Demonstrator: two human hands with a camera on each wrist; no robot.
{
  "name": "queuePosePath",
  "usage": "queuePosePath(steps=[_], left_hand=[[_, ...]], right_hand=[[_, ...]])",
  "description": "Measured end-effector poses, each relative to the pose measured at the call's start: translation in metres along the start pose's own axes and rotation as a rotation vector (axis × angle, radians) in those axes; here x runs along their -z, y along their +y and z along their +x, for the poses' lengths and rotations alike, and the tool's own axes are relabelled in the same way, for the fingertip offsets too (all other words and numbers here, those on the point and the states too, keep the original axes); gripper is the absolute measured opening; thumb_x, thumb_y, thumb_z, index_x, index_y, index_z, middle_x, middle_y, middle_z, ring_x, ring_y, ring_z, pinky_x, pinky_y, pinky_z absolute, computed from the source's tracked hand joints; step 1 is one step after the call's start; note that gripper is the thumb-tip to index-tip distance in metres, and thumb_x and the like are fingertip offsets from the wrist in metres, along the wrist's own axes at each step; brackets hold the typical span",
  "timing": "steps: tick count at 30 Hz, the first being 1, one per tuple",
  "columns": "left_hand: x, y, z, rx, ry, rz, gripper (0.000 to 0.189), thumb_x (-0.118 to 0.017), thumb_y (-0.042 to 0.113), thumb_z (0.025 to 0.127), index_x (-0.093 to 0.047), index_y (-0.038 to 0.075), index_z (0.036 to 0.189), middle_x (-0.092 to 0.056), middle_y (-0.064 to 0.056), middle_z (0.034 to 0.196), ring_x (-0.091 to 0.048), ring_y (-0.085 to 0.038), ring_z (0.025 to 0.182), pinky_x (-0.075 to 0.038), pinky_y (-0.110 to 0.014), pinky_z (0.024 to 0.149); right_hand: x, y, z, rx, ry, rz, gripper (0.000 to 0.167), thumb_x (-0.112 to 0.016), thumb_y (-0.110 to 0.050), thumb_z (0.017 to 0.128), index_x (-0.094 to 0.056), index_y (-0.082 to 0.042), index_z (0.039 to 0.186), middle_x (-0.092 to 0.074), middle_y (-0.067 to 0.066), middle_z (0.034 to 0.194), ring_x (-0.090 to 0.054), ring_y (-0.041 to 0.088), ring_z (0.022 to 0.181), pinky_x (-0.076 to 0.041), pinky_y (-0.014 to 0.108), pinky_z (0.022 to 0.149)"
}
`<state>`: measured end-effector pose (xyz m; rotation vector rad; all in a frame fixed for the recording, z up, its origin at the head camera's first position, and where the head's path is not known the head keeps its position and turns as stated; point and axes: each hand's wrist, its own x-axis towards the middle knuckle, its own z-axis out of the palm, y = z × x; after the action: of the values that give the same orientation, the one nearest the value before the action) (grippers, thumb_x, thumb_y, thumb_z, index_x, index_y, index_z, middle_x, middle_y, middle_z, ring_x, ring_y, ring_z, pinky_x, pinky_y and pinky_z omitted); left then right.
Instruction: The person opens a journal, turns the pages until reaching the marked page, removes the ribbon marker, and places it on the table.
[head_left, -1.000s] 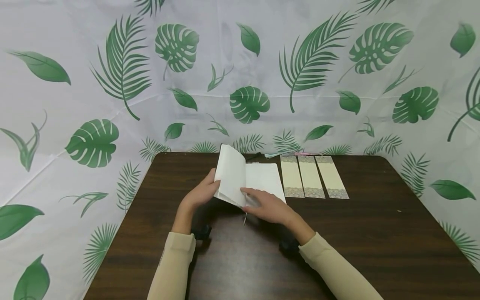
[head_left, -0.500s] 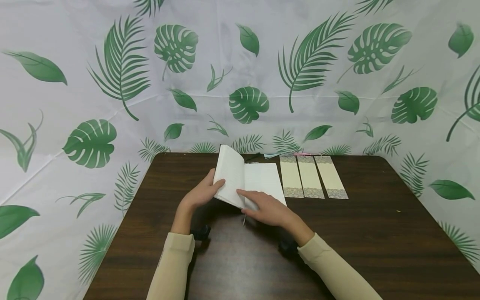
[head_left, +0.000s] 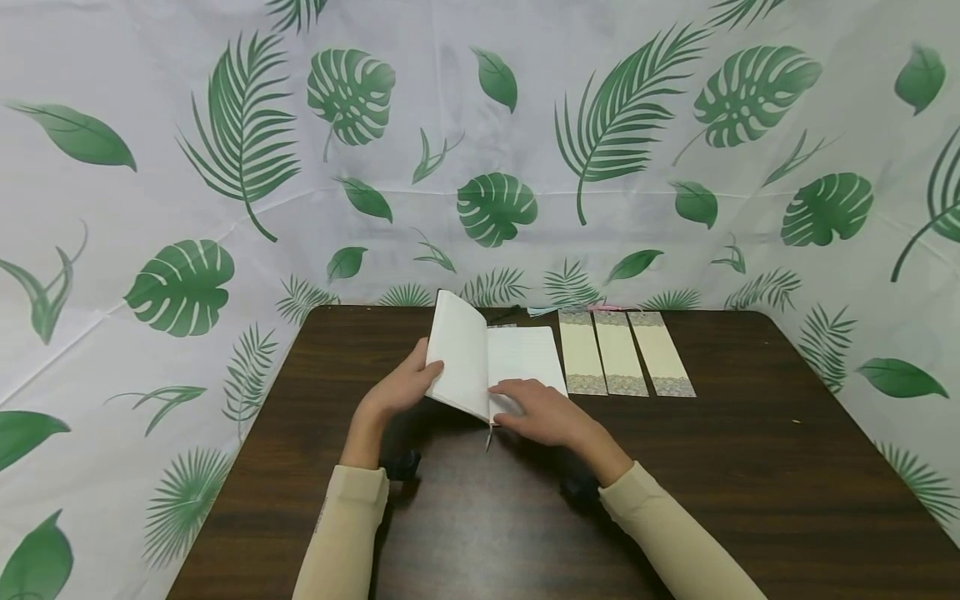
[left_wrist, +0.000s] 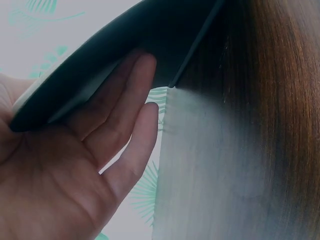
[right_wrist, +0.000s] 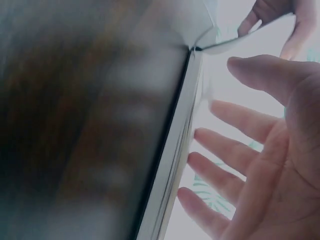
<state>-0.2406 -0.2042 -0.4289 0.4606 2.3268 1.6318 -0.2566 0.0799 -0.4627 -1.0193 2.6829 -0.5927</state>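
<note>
An open notebook (head_left: 459,354) with white pages and a dark cover (left_wrist: 172,30) stands partly raised at its left half. My left hand (head_left: 401,385) grips that half, thumb on the page and fingers behind the cover. In the left wrist view the left hand's fingers (left_wrist: 145,67) lie along the cover's outside. My right hand (head_left: 542,414) hovers at the lower part of the right page, near the spine, its fingers spread and fairly straight. Seen from the right wrist, the fingertips (right_wrist: 200,135) are right at the thick page block (right_wrist: 175,170). A thin ribbon (head_left: 489,437) hangs below the spine.
Three cream bookmarks (head_left: 621,354) with patterned ends lie side by side to the right of the notebook. Pale blue and pink tassels (head_left: 600,308) show at their tops. All rest on a dark wooden table (head_left: 750,467), with a leaf-print cloth (head_left: 420,92) behind.
A loose page near the spine has gone over onto the raised left half. My left thumb reached further over the page, then drew back. The right hand moved left, then slightly right.
</note>
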Motion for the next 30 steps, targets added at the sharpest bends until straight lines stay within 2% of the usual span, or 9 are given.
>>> queuePosePath(steps=[3,8,16,21,27,30], left_hand=[[0.0,-0.001,0.0,0.011,-0.004,-0.011,0.057,-0.031,0.012,0.116,-0.007,-0.002,0.166,-0.031,-0.03,0.152,-0.049,-0.039,0.126,-0.038,-0.046,0.11],[0.001,-0.003,0.001,0.013,-0.007,-0.029,0.058,-0.03,0.011,0.115,-0.006,-0.001,0.167,-0.03,-0.028,0.153,-0.047,-0.038,0.127,-0.036,-0.045,0.11],[0.002,-0.002,-0.001,-0.001,-0.017,-0.043,0.061,-0.03,0.009,0.114,-0.002,-0.002,0.168,-0.026,-0.029,0.156,-0.045,-0.04,0.129,-0.036,-0.045,0.11],[0.001,-0.001,-0.001,-0.007,-0.021,-0.041,0.062,-0.03,0.009,0.114,-0.001,-0.003,0.168,-0.025,-0.03,0.158,-0.044,-0.042,0.131,-0.036,-0.048,0.112],[0.001,0.002,-0.002,-0.003,-0.015,-0.029,0.061,-0.031,0.01,0.115,-0.004,-0.003,0.167,-0.029,-0.03,0.155,-0.046,-0.04,0.128,-0.037,-0.046,0.11],[0.001,0.001,-0.001,-0.007,-0.019,-0.029,0.06,-0.031,0.009,0.115,-0.004,-0.003,0.167,-0.029,-0.03,0.154,-0.047,-0.04,0.127,-0.038,-0.045,0.109]], right_hand=[[0.004,0.003,-0.001,-0.006,-0.03,-0.018,0.048,-0.067,-0.036,0.106,-0.065,-0.012,0.148,-0.056,0.014,0.16,-0.052,0.038,0.148,-0.041,0.058,0.121],[0.011,0.008,-0.003,-0.035,-0.08,-0.063,0.054,-0.072,-0.037,0.103,-0.063,-0.013,0.151,-0.051,0.014,0.165,-0.049,0.038,0.151,-0.041,0.058,0.121],[0.018,0.013,-0.006,-0.097,-0.093,-0.141,0.065,-0.078,-0.042,0.098,-0.06,-0.02,0.155,-0.049,0.01,0.168,-0.051,0.037,0.15,-0.045,0.066,0.114],[0.021,0.016,-0.007,-0.061,-0.106,-0.131,0.06,-0.075,-0.037,0.101,-0.06,-0.016,0.155,-0.049,0.013,0.167,-0.05,0.039,0.15,-0.045,0.061,0.116],[0.025,0.021,-0.008,0.011,-0.115,-0.07,0.049,-0.07,-0.027,0.106,-0.063,-0.01,0.151,-0.051,0.019,0.164,-0.053,0.04,0.148,-0.045,0.056,0.118],[0.027,0.024,-0.01,0.008,-0.114,-0.051,0.045,-0.07,-0.024,0.106,-0.066,-0.008,0.147,-0.054,0.018,0.162,-0.054,0.039,0.147,-0.045,0.055,0.118]])
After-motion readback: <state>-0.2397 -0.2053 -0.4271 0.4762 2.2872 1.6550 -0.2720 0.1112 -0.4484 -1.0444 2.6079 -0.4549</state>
